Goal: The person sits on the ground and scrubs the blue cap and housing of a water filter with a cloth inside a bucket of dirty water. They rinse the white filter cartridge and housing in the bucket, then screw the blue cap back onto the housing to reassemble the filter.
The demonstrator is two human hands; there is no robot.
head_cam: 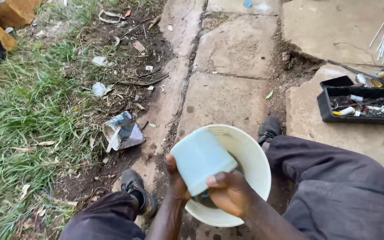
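Seated over the paving, both hands, left hand (176, 184) and right hand (230, 191), grip closed around a pale blue container (201, 160) tilted above the white bowl (254, 155), apparently mid-pour, wanting a steady tilt.

The pale blue container (201, 160) hides most of the left hand (175, 180); only a thumb shows. It also covers the white bowl (250, 155)'s inside at nine o'clock. Both forearms run off the bottom edge. Bits in the black tray (361, 104) at three o'clock are too small to tell.
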